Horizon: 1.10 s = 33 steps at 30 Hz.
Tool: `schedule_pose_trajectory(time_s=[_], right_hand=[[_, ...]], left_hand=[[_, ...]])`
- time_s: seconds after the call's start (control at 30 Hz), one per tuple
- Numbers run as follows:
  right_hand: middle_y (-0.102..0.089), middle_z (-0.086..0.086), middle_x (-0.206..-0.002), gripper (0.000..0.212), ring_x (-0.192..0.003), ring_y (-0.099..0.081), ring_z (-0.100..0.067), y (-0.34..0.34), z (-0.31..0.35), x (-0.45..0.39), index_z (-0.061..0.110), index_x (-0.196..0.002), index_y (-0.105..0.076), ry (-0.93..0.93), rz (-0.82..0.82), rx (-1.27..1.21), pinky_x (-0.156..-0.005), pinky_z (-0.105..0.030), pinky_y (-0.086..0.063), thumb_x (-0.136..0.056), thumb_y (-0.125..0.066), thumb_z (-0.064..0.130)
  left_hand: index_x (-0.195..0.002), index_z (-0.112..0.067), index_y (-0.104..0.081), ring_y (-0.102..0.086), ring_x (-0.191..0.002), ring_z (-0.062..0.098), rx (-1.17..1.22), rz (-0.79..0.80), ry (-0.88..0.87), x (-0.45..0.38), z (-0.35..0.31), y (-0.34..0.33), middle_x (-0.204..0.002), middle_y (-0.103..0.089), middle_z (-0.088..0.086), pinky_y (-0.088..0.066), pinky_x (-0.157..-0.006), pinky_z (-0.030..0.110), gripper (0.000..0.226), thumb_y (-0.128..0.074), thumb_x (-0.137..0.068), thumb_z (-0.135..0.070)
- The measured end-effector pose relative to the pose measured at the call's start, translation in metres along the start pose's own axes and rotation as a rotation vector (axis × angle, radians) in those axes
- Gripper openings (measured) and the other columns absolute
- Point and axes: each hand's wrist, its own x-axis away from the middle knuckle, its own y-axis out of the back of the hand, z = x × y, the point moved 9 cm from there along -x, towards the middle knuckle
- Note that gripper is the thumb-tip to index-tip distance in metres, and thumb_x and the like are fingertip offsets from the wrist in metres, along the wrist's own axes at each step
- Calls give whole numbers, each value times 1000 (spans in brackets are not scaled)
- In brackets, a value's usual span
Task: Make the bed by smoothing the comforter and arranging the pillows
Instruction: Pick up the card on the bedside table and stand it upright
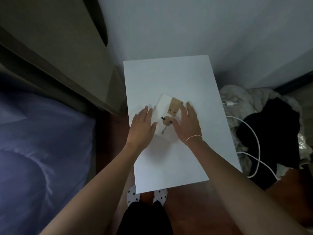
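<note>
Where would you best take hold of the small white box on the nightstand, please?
Grip the white box by its two long side faces, coming from above as the left hand and right hand flank it. The sides look flat and bare; the top carries wooden fittings.

left hand (143,127): flat, fingers straight, palm down | right hand (187,123): flat, fingers straight | both forearms extended forward

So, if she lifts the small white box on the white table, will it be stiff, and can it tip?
The white box probably stays stiff: its edges look straight between the left hand and the right hand. It looks low and flat on the white table, so tipping seems unlikely. The wooden pieces on top might shift; whether they are fixed is unclear.
</note>
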Motion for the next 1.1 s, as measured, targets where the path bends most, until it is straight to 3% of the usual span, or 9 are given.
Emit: schedule_pose_trajectory(time_s=[0.1, 0.27, 0.4, 0.63, 0.73, 0.9, 1.1], right_hand=[[-11, -11, -160, 68, -148, -8, -27, -9, -8, -3, 15, -150, -21, -20, -20, -49, -120, -42, -18, -95, -46, 46], [-4, -12, -161, 64, -149, -1, -29, -23, -13, 1, 14, -151, -17, 20, -10, -55, -121, -41, -9, -99, -39, 44], [0, -10, -161, 65, -149, 0, -29, -25, -15, -1, 17, -152, -14, 2, 30, -69, -120, -42, -7, -98, -38, 44], [9, -2, -162, 65, -149, 4, -26, -27, -11, 6, 19, -153, -10, -88, 94, -155, -120, -46, -13, -99, -41, 38], [10, 0, -161, 66, -149, 6, -23, -29, -12, 6, 18, -153, -10, -95, 74, -183, -121, -43, -11, -99, -42, 38], [7, 6, -161, 79, -148, -9, -25, -30, -22, 6, 16, -153, -3, -189, 12, -331, -117, -37, -18, -95, -51, 39], [2, 3, -162, 80, -146, -19, -20, -26, -24, 9, 11, -152, -9, -202, -34, -389, -116, -29, -20, -93, -58, 35]], left_hand=[[-149, -8, -20, -16, -146, 23, -3, -19, -18, -3, -6, -9, -157, -20, 10, -10, -120, 37, 54, -34, -102, -30], [-143, -4, -34, -41, -133, 27, -32, -104, 10, -1, -12, -19, -145, -43, 13, -29, -112, 39, 51, -44, -98, -24], [-139, -5, -40, -48, -125, 29, -7, -145, 46, 5, -8, -19, -140, -49, 12, -38, -104, 41, 48, -48, -96, -21], [-139, -11, -41, -56, -103, 29, 279, -192, 231, 6, -4, -3, -111, -62, 14, -50, -86, 41, 42, -43, -97, -14], [-138, -11, -43, -57, -107, 28, 393, -224, 301, 1, 1, 2, -117, -63, 11, -48, -90, 38, 41, -43, -97, -14], [-133, -9, -50, -55, -117, 27, 546, -103, 442, -20, 15, -6, -125, -61, 10, -40, -99, 34, 40, -47, -98, -28], [-113, -7, -65, -58, -109, 30, 534, 16, 498, -23, 16, -19, -114, -66, 10, -46, -92, 35, 32, -47, -97, -27]])
